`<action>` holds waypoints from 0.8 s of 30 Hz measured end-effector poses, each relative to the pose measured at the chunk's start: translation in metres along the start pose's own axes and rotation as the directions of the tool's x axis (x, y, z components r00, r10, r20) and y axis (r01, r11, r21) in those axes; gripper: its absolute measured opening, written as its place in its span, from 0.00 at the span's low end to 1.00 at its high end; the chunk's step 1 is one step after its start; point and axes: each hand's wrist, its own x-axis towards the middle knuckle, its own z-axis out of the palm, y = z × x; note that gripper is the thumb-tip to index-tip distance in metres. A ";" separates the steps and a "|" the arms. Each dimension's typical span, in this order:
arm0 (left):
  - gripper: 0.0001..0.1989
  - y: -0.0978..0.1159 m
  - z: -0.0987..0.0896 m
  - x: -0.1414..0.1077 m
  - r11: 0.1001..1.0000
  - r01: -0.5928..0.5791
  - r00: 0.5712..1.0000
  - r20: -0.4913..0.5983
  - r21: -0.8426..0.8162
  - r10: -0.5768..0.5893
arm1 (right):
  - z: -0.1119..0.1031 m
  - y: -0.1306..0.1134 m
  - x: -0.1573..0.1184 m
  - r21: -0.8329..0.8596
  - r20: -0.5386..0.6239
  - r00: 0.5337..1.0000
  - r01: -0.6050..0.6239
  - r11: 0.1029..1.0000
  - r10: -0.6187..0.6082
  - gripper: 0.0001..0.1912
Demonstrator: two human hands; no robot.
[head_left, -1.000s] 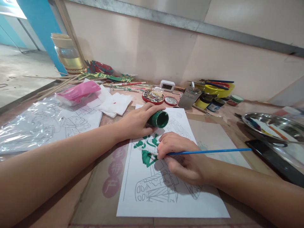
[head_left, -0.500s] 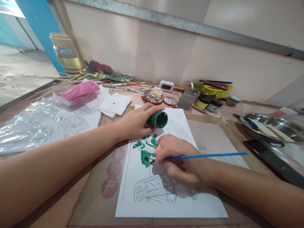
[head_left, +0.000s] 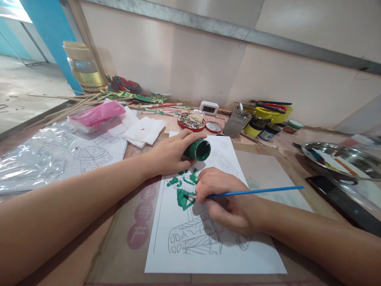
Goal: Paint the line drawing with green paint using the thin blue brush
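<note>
A white sheet point(head_left: 247, 254) with a pencil line drawing lies on cardboard in front of me. Green paint point(head_left: 183, 198) covers a patch and several small shapes on its upper left part. My left hand point(head_left: 177, 153) is wrapped round a green paint jar point(head_left: 202, 150), tilted with its open mouth toward the right. In my right hand point(head_left: 224, 198) is a thin blue paintbrush point(head_left: 258, 191), its dark tip on the green patch. That hand rests on the sheet and hides part of the drawing.
Behind the sheet are a red-rimmed bead tray point(head_left: 191, 122), a small clock point(head_left: 208, 108), a cup of cloudy water point(head_left: 236, 123) and paint jars point(head_left: 268, 132). A metal bowl point(head_left: 324, 171) and black phone point(head_left: 336, 198) lie right; tissues point(head_left: 144, 131) and plastic-covered drawings point(head_left: 44, 159) left.
The brush's rear end has swung slightly up and left, and its tip has shifted a little right and up on the green patch. The left hand and jar look unmoved.
</note>
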 end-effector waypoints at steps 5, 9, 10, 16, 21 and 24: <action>0.35 -0.001 0.001 0.000 1.000 0.000 1.000 -0.004 0.001 0.000 | 0.001 0.000 -0.001 0.018 -0.019 1.000 -0.005 1.000 0.005 0.12; 0.35 -0.001 0.000 -0.001 1.000 0.000 1.000 -0.004 0.003 0.000 | 0.001 0.000 0.000 0.005 -0.019 0.999 -0.031 1.000 0.031 0.12; 0.35 0.000 0.000 -0.001 1.000 -0.001 1.000 -0.002 0.003 0.001 | 0.001 0.000 0.000 0.015 -0.005 1.000 -0.023 1.000 0.023 0.12; 0.35 -0.002 -0.001 -0.002 1.000 0.000 1.000 -0.016 0.009 0.000 | -0.003 0.000 0.003 0.051 -0.068 0.997 0.029 0.998 -0.026 0.11; 0.35 -0.004 -0.001 -0.003 1.000 0.012 1.000 -0.010 0.006 -0.012 | -0.004 0.004 0.001 0.020 -0.232 0.972 -0.045 0.999 0.049 0.10; 0.36 -0.006 -0.001 -0.003 1.000 0.019 1.000 -0.010 0.012 -0.018 | -0.006 0.010 0.000 0.002 -0.389 0.920 -0.045 0.999 0.042 0.11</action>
